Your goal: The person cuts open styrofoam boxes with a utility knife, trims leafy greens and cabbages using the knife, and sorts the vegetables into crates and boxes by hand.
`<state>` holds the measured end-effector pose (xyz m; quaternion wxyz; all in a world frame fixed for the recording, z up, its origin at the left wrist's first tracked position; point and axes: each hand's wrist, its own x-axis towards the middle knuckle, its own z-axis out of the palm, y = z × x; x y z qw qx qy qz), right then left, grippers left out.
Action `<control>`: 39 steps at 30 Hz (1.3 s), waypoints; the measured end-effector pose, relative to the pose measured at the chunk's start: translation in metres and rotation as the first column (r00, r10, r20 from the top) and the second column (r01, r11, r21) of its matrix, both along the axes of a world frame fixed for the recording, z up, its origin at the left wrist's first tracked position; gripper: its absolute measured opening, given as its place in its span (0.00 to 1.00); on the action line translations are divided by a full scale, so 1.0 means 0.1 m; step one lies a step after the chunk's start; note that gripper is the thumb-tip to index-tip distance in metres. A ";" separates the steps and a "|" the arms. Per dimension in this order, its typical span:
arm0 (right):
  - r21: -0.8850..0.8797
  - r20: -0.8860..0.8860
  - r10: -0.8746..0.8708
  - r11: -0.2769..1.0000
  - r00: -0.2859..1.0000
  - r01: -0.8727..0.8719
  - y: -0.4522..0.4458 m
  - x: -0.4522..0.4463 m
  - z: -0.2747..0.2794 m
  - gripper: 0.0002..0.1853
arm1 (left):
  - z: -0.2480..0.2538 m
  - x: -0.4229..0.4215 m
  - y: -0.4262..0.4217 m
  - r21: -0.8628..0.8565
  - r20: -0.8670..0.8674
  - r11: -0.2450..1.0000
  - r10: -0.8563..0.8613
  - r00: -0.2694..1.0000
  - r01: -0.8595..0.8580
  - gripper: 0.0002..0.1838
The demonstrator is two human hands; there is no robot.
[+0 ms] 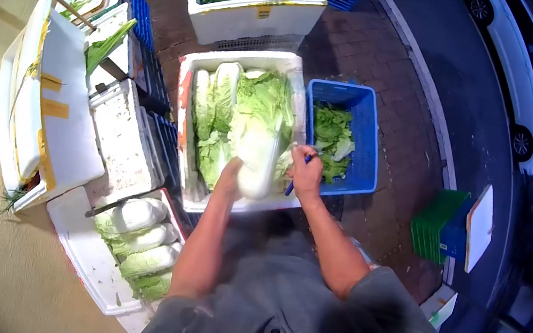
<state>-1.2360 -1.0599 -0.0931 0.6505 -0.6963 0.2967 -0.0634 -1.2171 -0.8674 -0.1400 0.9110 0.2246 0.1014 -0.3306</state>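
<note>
A large napa cabbage (pixel 260 155) with a white base and pale green leaves is held over a white foam box (pixel 187 121). My left hand (pixel 230 178) is closed around the left side of its base. In my right hand (pixel 307 175), fingers curled, is a small knife with a slim blue handle (pixel 289 188); its blade is hard to make out. This hand is close to the cabbage's right side; whether it touches is unclear. More napa cabbages (pixel 215 94) lie in the box beneath.
A blue basket (pixel 373 153) with loose green leaves stands right of the box. Behind is a foam box (pixel 252 19) of leafy greens. Trimmed cabbages (pixel 151 242) lie in a foam tray (pixel 76 230) at lower left. A green crate (pixel 437 223) and parked car (pixel 508 73) are right.
</note>
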 end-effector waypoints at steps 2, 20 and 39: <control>-0.528 0.226 0.081 0.847 0.971 0.052 -0.05 0.03 0.18 0.17 | 0.01 0.02 -0.16 0.021 0.021 0.999 -0.034 0.999 0.034 0.34; -0.373 -0.231 0.142 0.901 0.963 -0.222 -0.36 0.04 0.64 0.35 | 0.27 0.25 -0.66 0.342 0.115 0.939 -0.088 0.989 0.043 0.30; 0.326 0.176 -0.538 0.822 0.824 0.467 -0.66 -0.24 0.32 0.10 | 0.31 0.38 -1.28 0.046 -0.322 0.965 0.258 0.911 -0.257 0.31</control>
